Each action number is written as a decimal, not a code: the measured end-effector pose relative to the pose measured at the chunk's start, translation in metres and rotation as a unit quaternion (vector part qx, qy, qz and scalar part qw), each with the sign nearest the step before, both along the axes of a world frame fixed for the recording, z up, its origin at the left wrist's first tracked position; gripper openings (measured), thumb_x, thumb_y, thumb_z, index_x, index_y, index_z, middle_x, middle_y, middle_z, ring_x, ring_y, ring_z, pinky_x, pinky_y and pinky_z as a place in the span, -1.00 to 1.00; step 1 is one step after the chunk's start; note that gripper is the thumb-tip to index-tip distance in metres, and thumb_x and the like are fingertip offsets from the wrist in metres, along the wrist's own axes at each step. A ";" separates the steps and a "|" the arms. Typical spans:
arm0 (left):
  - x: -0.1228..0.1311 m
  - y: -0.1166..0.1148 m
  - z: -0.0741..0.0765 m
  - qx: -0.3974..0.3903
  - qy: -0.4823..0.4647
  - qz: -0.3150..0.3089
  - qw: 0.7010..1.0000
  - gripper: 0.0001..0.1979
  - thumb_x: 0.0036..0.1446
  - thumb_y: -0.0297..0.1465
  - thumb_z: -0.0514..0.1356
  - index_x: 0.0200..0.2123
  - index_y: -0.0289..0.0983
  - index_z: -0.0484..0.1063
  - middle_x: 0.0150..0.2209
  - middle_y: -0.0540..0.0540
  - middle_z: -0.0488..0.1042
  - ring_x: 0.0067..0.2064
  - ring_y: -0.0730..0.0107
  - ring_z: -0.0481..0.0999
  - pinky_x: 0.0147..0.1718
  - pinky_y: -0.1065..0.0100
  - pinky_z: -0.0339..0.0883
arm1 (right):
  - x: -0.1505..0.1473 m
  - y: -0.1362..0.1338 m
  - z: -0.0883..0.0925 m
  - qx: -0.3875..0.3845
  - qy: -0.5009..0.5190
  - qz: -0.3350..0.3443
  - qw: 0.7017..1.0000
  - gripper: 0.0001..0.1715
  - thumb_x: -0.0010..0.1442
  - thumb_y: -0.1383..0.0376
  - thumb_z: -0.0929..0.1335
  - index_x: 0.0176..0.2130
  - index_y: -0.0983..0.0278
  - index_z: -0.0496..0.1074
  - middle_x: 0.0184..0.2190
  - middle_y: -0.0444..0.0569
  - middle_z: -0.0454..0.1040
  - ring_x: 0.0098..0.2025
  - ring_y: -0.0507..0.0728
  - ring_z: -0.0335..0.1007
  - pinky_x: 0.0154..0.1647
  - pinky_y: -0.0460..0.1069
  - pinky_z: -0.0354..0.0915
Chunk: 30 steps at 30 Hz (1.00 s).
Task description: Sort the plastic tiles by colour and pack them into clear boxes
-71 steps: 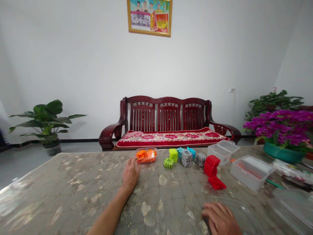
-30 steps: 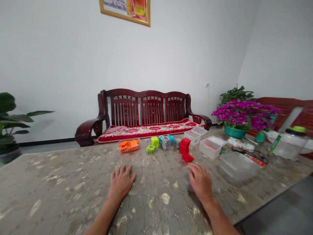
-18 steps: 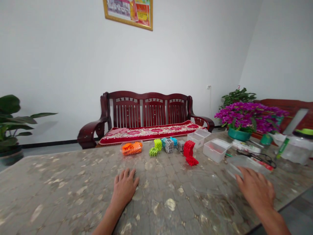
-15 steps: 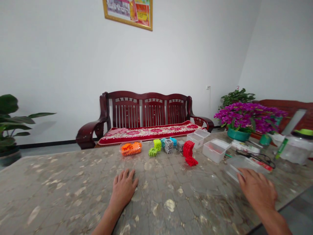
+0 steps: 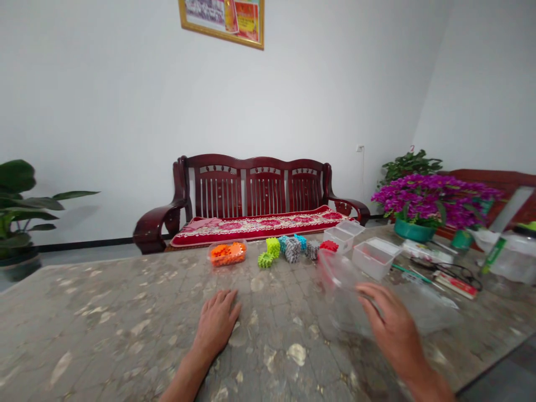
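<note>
Although well behind the counter, dark red wooden sofa (image 5: pixel 259 190) against the white wall, with purple flowers (image 5: pixel 431 192) at far right. Counter (image 5: pixel 104 329) broad, mottled grey-brown, carrying all items below. Main change from the preceding frames: clear plastic tub (image 5: pixel 345 296) now off the counter's right side, raised, tilted, shifted left toward the row of blocks. Right hand (image 5: pixel 393 324) beside and partly behind it, fingers (image 5: pixel 371 296) curled against its edge, apparently grasping; motion blur limits certainty. Tub directly in front of red blocks (image 5: pixel 329 245), only a small red patch visible past its rim. Left hand (image 5: pixel 218 321) flat on the counter, fingers relaxed and spread, holding nothing. Further back: translucent plastic boxes (image 5: pixel 372 259), grey blocks (image 5: pixel 292 251), lime-green blocks (image 5: pixel 270 248), tray of orange pieces (image 5: pixel 228 254).
</note>
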State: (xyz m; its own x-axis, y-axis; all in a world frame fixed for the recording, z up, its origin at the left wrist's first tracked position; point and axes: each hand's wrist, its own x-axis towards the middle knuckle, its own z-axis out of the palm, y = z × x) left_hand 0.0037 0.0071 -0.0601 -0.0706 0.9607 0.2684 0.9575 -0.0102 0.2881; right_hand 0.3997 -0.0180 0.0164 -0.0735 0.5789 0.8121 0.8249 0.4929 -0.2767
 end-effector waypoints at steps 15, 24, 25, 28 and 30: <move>-0.015 -0.001 0.006 0.009 -0.394 -0.103 0.913 -0.39 0.32 -0.05 -0.14 0.23 -0.26 0.34 0.27 -0.15 0.38 0.30 0.15 0.32 0.32 0.09 0.14 | -0.138 0.068 -0.064 -0.304 0.116 0.370 0.870 -0.58 -0.14 0.54 0.14 -0.48 0.21 0.48 -0.01 -0.01 0.59 0.23 0.12 0.35 0.28 0.19 0.19; -0.017 0.003 -0.001 0.007 -0.411 -0.177 0.894 0.04 -0.02 0.16 0.21 0.39 -0.30 0.04 0.39 -0.33 0.10 0.35 -0.10 0.19 0.29 -0.01 0.15 | -0.153 0.103 -0.059 -0.312 0.143 0.363 0.866 -0.74 -0.17 0.48 0.19 -0.63 0.20 0.36 -0.14 0.01 0.64 0.23 0.19 0.35 0.27 0.23 0.16; -0.017 0.003 -0.001 0.008 -0.391 -0.189 0.901 0.09 -0.09 0.16 0.28 0.38 -0.29 0.06 0.39 -0.33 0.09 0.37 -0.12 0.14 0.31 -0.03 0.10 | -0.152 0.104 -0.059 -0.307 0.143 0.362 0.868 -0.74 -0.17 0.48 0.19 -0.63 0.20 0.37 -0.14 0.01 0.64 0.24 0.19 0.34 0.28 0.23 0.15; -0.017 0.002 -0.001 0.018 -0.338 -0.206 0.918 0.14 -0.20 0.11 0.39 0.38 -0.24 0.09 0.36 -0.32 0.13 0.38 -0.14 0.10 0.34 -0.08 0.02 | -0.151 0.104 -0.061 -0.316 0.150 0.371 0.861 -0.75 -0.14 0.46 0.20 -0.62 0.20 0.37 -0.10 0.02 0.63 0.22 0.20 0.36 0.26 0.22 0.17; -0.016 0.002 -0.001 0.025 -0.328 -0.204 0.922 0.14 -0.20 0.09 0.40 0.38 -0.21 0.09 0.33 -0.31 0.16 0.36 -0.13 0.13 0.33 -0.09 0.03 | -0.150 0.102 -0.060 -0.329 0.161 0.379 0.850 -0.77 -0.10 0.43 0.22 -0.63 0.20 0.37 -0.08 0.04 0.63 0.21 0.21 0.38 0.26 0.22 0.17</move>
